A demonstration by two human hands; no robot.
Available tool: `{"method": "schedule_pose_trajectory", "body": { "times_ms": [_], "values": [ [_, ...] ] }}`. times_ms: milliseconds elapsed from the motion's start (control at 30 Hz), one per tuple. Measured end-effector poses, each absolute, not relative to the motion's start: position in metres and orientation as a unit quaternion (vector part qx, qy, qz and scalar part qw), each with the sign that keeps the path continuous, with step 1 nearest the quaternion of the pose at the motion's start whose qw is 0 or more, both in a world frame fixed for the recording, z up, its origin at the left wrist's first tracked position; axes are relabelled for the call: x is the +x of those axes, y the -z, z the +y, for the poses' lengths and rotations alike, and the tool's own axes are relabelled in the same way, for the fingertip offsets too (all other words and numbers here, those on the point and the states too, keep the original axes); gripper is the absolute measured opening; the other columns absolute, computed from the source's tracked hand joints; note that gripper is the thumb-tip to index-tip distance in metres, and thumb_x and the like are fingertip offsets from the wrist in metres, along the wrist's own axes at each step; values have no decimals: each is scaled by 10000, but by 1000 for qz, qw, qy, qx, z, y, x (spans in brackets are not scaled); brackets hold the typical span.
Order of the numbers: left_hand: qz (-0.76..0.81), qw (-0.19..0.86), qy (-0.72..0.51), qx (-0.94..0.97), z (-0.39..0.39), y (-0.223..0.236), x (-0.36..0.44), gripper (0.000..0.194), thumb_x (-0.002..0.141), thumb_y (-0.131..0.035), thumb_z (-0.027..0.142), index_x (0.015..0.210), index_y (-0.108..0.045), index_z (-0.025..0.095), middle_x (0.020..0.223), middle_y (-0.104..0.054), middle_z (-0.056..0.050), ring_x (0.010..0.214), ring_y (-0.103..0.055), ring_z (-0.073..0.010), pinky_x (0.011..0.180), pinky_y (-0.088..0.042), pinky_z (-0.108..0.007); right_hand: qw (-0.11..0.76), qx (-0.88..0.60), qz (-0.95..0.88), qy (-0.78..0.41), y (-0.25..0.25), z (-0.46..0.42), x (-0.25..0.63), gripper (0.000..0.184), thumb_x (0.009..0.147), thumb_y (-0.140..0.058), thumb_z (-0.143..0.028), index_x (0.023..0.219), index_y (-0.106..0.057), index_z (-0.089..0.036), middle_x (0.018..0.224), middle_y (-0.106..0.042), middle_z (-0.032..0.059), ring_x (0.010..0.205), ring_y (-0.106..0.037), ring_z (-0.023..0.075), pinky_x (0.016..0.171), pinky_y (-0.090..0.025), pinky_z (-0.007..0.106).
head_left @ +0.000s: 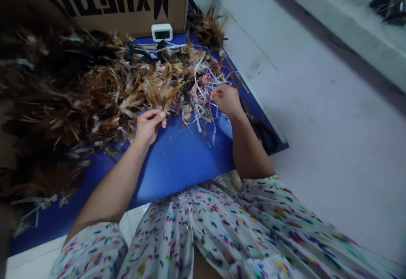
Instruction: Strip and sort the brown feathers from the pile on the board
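My left hand is closed in a pinch at the base of a small tuft of golden-brown feathers, just above the front edge of a feather pile. To the right, my right hand is closed at a tangle of clear and white strips mixed with red strings. A bit of red shows at its fingertips, probably a red string. Beside my right forearm lie black-handled scissors, partly hidden by the arm.
Brown and black feathers cover much of the blue table. Behind them stand a cardboard box and a small white digital display. A thin stick lies near the right edge, beside a pale wall.
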State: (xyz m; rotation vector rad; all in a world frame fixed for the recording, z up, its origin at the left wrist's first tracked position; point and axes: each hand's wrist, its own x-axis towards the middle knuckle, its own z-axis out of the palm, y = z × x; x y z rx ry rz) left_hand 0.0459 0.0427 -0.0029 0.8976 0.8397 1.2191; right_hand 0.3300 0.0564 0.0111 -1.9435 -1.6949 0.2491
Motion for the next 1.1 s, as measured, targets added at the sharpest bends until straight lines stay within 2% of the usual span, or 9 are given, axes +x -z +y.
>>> {"method": "schedule_pose_trajectory", "body": {
  "times_ms": [167,333,533,800,933,1100],
  "values": [
    [363,649,-533,403,43,3,46,353,502,-954,374,633,-710,155,665,-736,-29,431,-550,-54,437,-444,-190,408,-687,-590,-116,-24,50,339,71,823,-604,-163,823,-663,-204,762,-699,20,754,-669,176,733,-517,312],
    [361,650,-531,406,43,3,45,350,507,-952,376,639,-712,159,679,-741,-33,436,-549,-54,440,-444,-192,489,-649,-563,-149,-52,38,334,45,833,-642,-181,815,-642,-222,660,-656,-20,584,-629,137,587,-496,281],
    [360,650,-535,403,43,3,46,353,489,-957,373,626,-712,160,641,-726,-26,430,-547,-58,438,-442,-190,517,-615,-580,-135,-80,20,332,174,900,-667,-415,865,-645,-246,709,-643,-10,661,-671,160,615,-531,312],
    [359,645,-531,416,44,6,45,338,514,-948,377,615,-708,161,637,-720,-22,433,-548,-56,445,-445,-186,579,-585,-559,-99,-110,-2,324,167,827,-764,-411,812,-660,-282,674,-663,0,582,-632,174,541,-516,344],
    [360,645,-530,417,44,7,45,343,515,-948,376,633,-707,161,674,-734,-28,445,-549,-54,447,-451,-188,570,-577,-568,-138,-113,-8,319,129,804,-770,-389,835,-678,-303,713,-697,-7,656,-679,197,598,-560,367],
    [359,646,-533,411,43,5,45,379,490,-961,388,637,-706,151,652,-730,-31,434,-546,-55,435,-447,-185,424,-558,-675,-232,-103,-11,327,199,781,-751,-287,979,-736,-284,961,-774,4,800,-711,206,753,-584,372]
  ]
}}
